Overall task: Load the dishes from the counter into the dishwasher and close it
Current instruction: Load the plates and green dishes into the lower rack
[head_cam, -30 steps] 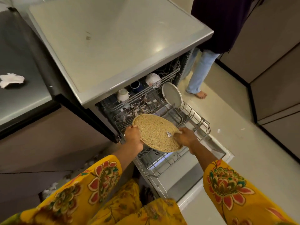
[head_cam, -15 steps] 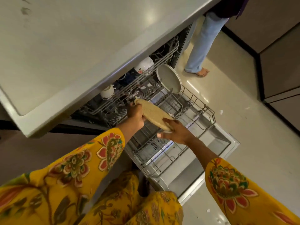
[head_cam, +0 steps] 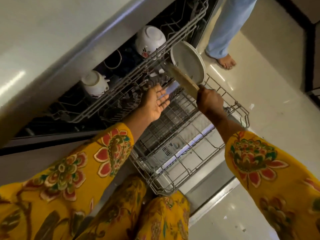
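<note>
The dishwasher stands open with its lower rack (head_cam: 188, 149) pulled out over the lowered door. My right hand (head_cam: 210, 101) grips the near edge of a speckled tan plate (head_cam: 183, 78), which stands almost on edge among the rack's tines. Right behind it leans a pale grey plate (head_cam: 188, 61). My left hand (head_cam: 155, 103) hovers palm up over the rack, fingers spread, holding nothing. The upper rack (head_cam: 143, 70) holds a white floral bowl (head_cam: 149, 40) and a white cup (head_cam: 94, 84), both upside down.
The steel counter top (head_cam: 52, 40) juts out above the dishwasher at the upper left. Another person's jeans leg and bare foot (head_cam: 226, 60) stand on the shiny floor just beyond the rack. Dark cabinet fronts line the right wall.
The tan plate went from lying flat in both hands to standing on edge in the lower rack. My left hand let go and now hovers open. My head moved lower and closer.
</note>
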The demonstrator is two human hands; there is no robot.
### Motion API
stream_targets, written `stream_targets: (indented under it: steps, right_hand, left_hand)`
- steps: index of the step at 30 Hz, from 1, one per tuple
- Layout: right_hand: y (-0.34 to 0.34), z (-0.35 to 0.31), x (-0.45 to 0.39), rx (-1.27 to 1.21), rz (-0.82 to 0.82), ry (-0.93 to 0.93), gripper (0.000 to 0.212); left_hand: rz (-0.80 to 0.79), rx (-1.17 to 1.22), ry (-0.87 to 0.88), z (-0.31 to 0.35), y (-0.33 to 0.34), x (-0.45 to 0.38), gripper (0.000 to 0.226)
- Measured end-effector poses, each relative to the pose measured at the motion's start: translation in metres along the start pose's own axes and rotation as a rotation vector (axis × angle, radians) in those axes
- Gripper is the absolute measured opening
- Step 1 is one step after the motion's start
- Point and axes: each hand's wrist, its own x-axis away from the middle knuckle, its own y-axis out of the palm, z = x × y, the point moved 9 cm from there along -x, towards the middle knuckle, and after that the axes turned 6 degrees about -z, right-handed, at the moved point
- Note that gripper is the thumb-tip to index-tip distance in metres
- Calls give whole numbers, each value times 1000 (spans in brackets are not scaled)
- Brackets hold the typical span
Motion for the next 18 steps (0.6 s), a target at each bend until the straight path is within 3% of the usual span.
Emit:
stream_targets:
  steps: [4,8,14,18]
  right_hand:
    - [-4,-1,-42,6,-27,36,38]
    - [-7,-19,-70,-21,-45,27,35]
    - [-6,-37,-96,-86,-100,13,40]
    - [-3,-40,-107,-116,-107,23,38]
  left_hand:
    - [42,-10,15,-11,-25,-16,39]
    - [90,-28,7,-18,-49,-21,18]
    - [138,-9,-15,-27,-77,-21,22]
    - [162,-27,-26,-30,-87,-20,14]
